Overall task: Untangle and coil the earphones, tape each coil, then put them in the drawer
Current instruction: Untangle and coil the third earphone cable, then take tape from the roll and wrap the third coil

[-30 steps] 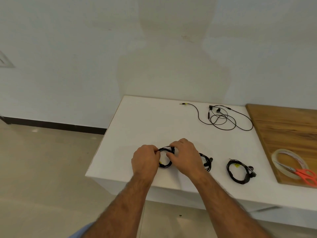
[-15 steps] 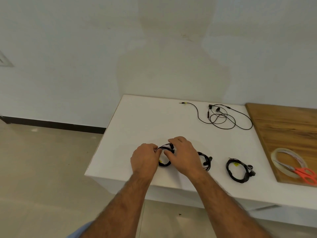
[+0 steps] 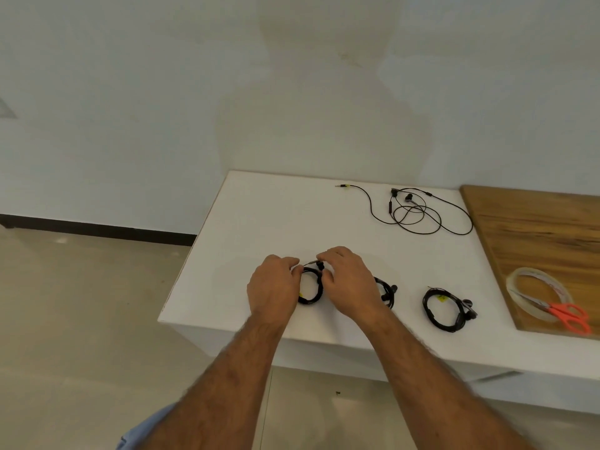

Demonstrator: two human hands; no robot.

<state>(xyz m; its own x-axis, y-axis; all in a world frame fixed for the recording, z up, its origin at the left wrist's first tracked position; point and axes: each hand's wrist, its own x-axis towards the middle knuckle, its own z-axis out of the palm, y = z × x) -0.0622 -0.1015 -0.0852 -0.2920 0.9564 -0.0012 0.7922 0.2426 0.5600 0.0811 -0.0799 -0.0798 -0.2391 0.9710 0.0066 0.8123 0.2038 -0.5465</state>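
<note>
Both hands, the left hand [image 3: 274, 285] and right hand [image 3: 349, 280], pinched the black coil [image 3: 310, 287] with curled fingers on the counter [image 3: 259, 216], likely holding its loops together for taping.

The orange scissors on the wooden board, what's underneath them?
The orange scissors lie across a clear tape roll, blades over its open middle, handles over its near rim. Under both is the wooden board. Whether the blades touch the board cannot be told.

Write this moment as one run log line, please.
left hand: holds coil | right hand: pinches its end | loose earphones: uncoiled | tape: on board
</note>
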